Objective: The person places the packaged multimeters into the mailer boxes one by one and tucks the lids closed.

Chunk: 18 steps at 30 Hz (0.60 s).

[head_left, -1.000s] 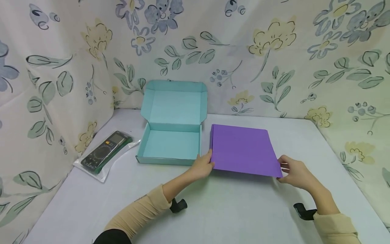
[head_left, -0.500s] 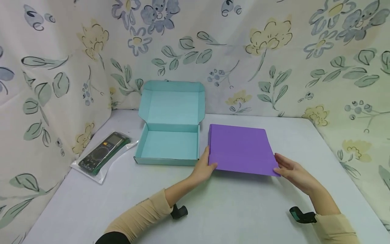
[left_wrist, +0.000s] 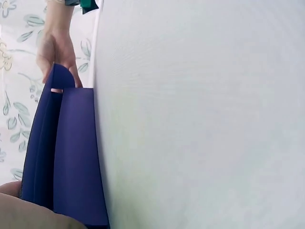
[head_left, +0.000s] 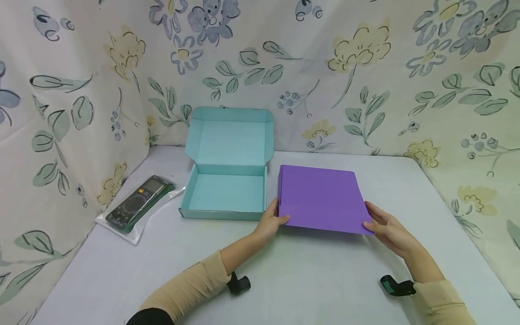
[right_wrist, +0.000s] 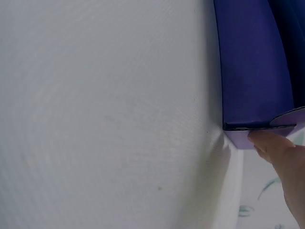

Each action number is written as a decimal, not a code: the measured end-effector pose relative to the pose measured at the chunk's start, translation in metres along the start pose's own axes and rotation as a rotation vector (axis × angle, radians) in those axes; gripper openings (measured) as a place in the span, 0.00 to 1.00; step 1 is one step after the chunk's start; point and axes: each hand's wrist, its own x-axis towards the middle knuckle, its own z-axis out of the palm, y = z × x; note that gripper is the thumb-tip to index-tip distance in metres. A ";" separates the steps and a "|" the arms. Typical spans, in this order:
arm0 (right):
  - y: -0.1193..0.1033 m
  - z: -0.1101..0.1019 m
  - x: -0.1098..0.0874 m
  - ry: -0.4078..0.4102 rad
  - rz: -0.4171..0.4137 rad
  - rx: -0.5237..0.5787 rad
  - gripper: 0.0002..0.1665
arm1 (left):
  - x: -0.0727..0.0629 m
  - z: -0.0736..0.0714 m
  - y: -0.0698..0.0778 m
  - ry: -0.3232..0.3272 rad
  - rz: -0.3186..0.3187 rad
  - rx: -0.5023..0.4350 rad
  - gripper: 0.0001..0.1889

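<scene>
A purple cardboard box (head_left: 321,198) sits at the middle right of the table, its lid lowered but standing a little off the front wall. A dark gap under the lid's front edge shows in the left wrist view, beside the box's front wall (left_wrist: 78,157). At the front left corner my left hand (head_left: 269,225) holds the box, thumb on the lid and fingers along the side. My right hand (head_left: 389,229) holds the front right corner, its thumb at the lid's edge. In the right wrist view, fingers (right_wrist: 271,143) touch the side wall near that corner.
To the left of the purple box stands an open turquoise box (head_left: 227,189) with its lid raised. Farther left lies a black and green multimeter (head_left: 140,203) in a clear plastic bag. Floral cloth (head_left: 308,81) hangs behind the white table (head_left: 308,280).
My right hand has shifted its hold at the front right corner, fingers now straighter along the side. The left thumb has moved onto the lid. The purple box has hardly moved.
</scene>
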 end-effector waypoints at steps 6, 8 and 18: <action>0.002 0.001 0.000 0.015 0.008 -0.016 0.51 | 0.000 -0.001 0.003 -0.017 -0.026 0.015 0.38; 0.003 0.001 0.001 0.015 0.002 -0.013 0.52 | 0.000 0.000 0.003 -0.003 -0.031 0.028 0.39; 0.008 0.004 0.005 0.020 -0.038 0.020 0.54 | 0.002 0.003 -0.002 0.053 -0.015 0.061 0.41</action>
